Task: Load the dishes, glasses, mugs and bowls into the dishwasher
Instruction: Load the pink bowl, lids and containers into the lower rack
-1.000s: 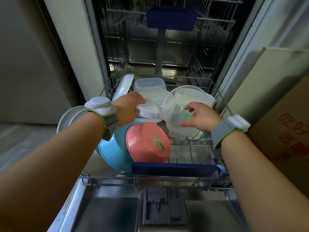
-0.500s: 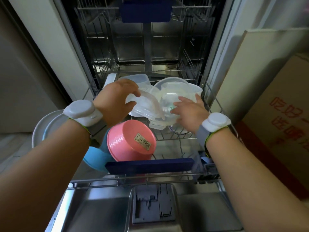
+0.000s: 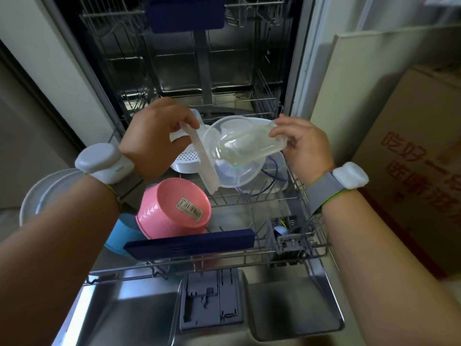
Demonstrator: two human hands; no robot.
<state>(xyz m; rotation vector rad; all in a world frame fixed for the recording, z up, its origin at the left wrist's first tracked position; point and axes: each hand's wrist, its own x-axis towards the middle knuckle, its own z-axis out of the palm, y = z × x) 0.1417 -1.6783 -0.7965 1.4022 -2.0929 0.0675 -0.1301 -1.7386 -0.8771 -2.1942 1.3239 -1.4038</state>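
Dishwasher (image 3: 179,58) stands open, its lower rack (image 3: 274,253) pulled out, a pink bowl (image 3: 174,208) tipped on its side near the front. Above the rack's rear, the left hand (image 3: 154,138) pinches a translucent lid (image 3: 205,161); the right hand (image 3: 306,148) pinches a clear container (image 3: 247,143).

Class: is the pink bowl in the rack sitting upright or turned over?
Turned over, tilted: the pink bowl shows its labelled base, leaning on the blue bowl.

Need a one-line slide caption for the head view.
Left hand and right hand hold clear plastic containers over the dishwasher's lower rack.
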